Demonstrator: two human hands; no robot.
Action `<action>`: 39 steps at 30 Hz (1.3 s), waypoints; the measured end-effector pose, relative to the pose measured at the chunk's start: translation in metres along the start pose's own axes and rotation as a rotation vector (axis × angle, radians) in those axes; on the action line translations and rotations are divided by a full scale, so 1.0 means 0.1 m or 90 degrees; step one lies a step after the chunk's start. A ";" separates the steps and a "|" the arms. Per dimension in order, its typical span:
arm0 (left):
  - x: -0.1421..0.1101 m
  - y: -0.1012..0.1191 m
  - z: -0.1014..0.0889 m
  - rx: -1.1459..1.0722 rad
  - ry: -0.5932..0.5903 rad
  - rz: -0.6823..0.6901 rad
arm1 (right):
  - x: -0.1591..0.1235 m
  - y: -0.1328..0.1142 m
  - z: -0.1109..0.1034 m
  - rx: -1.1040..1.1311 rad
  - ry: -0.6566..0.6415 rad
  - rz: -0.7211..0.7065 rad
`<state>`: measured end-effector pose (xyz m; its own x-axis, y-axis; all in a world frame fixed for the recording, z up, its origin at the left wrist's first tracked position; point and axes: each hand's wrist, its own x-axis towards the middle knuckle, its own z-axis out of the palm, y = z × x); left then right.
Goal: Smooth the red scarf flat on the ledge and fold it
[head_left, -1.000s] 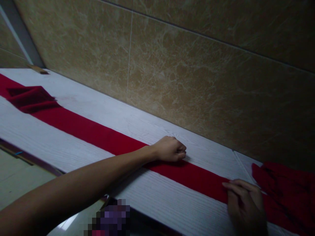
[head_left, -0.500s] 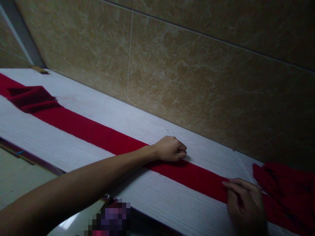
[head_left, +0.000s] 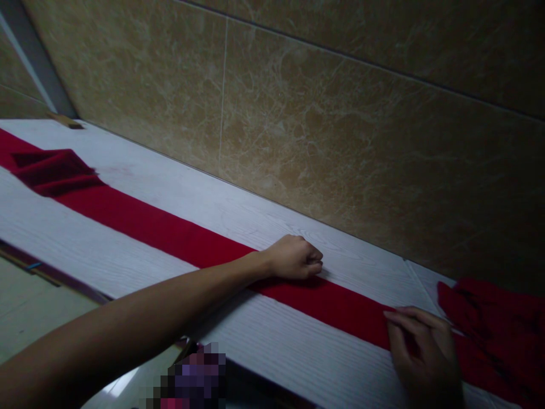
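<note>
A long red cloth strip [head_left: 157, 224] runs diagonally along the white wood-grain board [head_left: 170, 170]. My left hand [head_left: 293, 258] rests on the strip as a closed fist, knuckles toward the wall; whether anything is inside it is hidden. Farther right, my right hand [head_left: 426, 343] has thumb and fingertips pinched together at the strip, near its far edge. Between the two hands the cloth lies flat. Toward the left, a folded, rumpled piece of red cloth [head_left: 55, 170] lies on top of the strip.
A heap of red cloth [head_left: 494, 318] is bunched at the right, close to the brown marbled tile wall [head_left: 298, 113]. One small wooden block [head_left: 66, 120] lies in the far left corner. Pale floor [head_left: 29, 307] shows below the board's front edge.
My right hand has shifted very slightly, its fingertips still at the strip. My left fist and the cloth look the same.
</note>
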<state>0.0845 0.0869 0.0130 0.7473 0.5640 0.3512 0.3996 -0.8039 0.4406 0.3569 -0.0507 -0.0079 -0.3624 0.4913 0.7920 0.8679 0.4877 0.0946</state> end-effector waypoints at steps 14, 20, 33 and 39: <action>0.00 0.01 0.00 0.013 -0.008 0.003 | 0.01 -0.01 0.00 0.001 0.013 0.010; 0.00 -0.01 0.01 0.010 -0.006 0.008 | 0.01 0.03 0.00 -0.022 0.031 0.017; 0.00 0.00 0.01 0.004 -0.004 0.000 | -0.01 0.04 0.02 -0.012 0.012 0.041; -0.01 -0.02 0.02 -0.008 0.009 0.007 | -0.02 0.04 0.01 -0.010 0.003 0.030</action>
<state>0.0845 0.0874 0.0100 0.7441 0.5577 0.3678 0.3844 -0.8077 0.4469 0.3608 -0.0487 -0.0097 -0.3194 0.5106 0.7983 0.8890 0.4531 0.0659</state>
